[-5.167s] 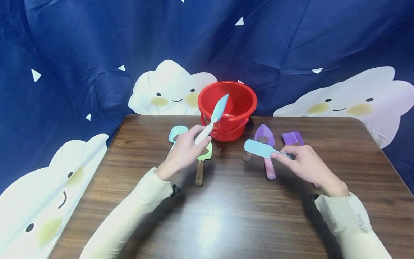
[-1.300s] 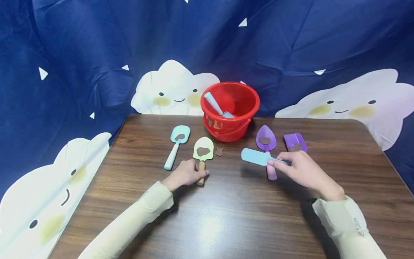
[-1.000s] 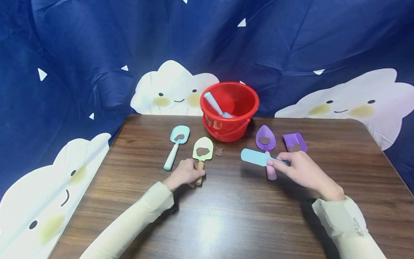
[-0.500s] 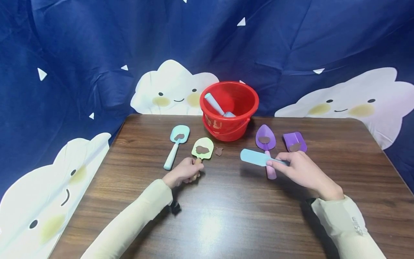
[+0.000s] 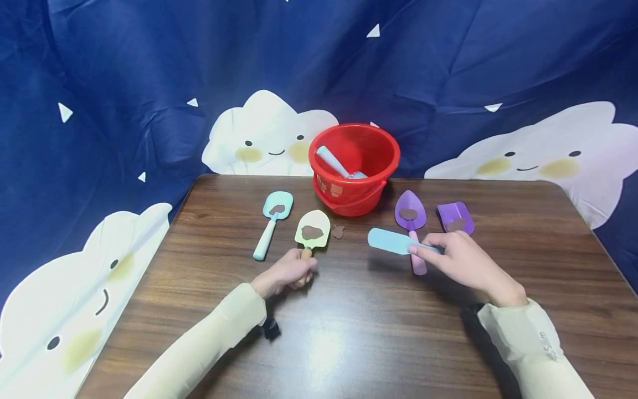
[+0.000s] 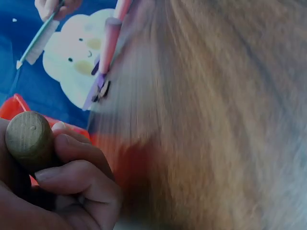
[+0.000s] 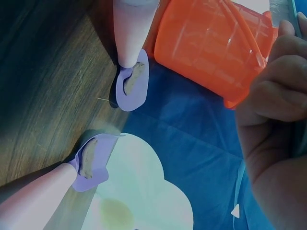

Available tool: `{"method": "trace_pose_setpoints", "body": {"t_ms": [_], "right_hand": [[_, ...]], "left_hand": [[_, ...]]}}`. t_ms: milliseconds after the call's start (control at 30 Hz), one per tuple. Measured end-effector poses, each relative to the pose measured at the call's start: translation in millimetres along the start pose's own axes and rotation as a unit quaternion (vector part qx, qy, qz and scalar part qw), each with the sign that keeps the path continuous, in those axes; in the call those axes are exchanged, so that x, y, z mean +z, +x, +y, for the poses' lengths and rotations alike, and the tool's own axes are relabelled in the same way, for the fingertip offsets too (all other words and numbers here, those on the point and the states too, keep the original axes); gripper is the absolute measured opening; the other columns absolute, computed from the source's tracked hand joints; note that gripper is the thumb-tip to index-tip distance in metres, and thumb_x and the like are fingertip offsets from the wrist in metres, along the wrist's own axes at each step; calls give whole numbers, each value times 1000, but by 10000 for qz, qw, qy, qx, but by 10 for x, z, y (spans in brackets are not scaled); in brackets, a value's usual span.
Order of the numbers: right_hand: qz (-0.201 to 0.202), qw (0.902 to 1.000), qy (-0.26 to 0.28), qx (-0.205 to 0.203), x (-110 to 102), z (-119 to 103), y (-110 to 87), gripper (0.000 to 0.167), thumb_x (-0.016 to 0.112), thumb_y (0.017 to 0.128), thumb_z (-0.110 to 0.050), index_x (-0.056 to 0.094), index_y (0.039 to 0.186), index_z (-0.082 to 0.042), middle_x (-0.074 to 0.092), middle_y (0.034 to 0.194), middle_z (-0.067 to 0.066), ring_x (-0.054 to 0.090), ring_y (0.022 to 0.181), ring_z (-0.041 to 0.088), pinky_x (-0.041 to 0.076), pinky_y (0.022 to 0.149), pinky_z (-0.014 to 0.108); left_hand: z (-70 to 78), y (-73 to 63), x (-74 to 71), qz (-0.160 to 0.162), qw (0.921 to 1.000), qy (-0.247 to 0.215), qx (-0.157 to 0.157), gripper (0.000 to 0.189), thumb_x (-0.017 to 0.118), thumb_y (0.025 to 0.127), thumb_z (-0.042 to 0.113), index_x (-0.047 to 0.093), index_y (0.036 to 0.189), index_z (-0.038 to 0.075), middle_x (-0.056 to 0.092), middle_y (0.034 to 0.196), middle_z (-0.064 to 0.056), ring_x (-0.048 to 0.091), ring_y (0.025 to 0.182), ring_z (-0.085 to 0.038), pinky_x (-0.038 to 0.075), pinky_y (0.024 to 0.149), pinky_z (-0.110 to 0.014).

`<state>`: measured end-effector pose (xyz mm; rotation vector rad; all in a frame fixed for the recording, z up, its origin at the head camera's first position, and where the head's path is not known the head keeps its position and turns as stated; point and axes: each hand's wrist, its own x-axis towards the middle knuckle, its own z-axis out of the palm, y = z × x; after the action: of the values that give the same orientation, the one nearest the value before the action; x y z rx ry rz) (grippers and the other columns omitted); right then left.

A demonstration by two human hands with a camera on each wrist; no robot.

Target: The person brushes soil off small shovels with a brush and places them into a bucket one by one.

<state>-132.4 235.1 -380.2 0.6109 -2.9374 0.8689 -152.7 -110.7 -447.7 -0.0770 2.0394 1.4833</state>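
Observation:
My left hand grips the wooden handle of a light green toy shovel; a flat brown piece lies on its blade. In the left wrist view the fingers curl round the handle's butt end. My right hand pinches a light blue brush, held above the pink handle of a purple shovel. White bristles show under the brush in the left wrist view. Behind both hands stands a red bucket; a white-handled toy trowel leans inside, its blade mostly hidden.
A turquoise shovel lies at the left with a brown piece on it. To the right is a square purple shovel, also bearing a brown piece. One loose brown piece lies on the wooden table. A blue cloud-print curtain hangs behind.
My left hand has let go of the white-handled trowel, now in the bucket, taken hold of the green shovel and tilted its handle up. My right hand keeps the brush nearly still.

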Motion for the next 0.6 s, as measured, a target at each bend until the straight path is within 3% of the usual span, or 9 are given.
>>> {"method": "trace_pose_setpoints", "body": {"t_ms": [200, 600], "right_hand": [[108, 9999, 4, -128, 2, -29, 10, 24, 67, 89, -39, 63, 70, -25, 29, 52, -15, 29, 50, 2, 28, 45, 22], [-101, 9998, 155, 53, 64, -149, 60, 30, 62, 89, -50, 57, 71, -27, 47, 51, -12, 39, 51, 5, 32, 47, 23]], "left_hand": [[31, -76, 95, 160, 9998, -30, 109, 6, 47, 84, 10, 48, 81, 6, 48, 45, 3, 35, 33, -2, 28, 35, -16], [161, -237, 359, -250, 9985, -368, 310, 5, 44, 85, 10, 42, 89, 7, 46, 50, 1, 36, 35, -5, 27, 34, -18]]}}
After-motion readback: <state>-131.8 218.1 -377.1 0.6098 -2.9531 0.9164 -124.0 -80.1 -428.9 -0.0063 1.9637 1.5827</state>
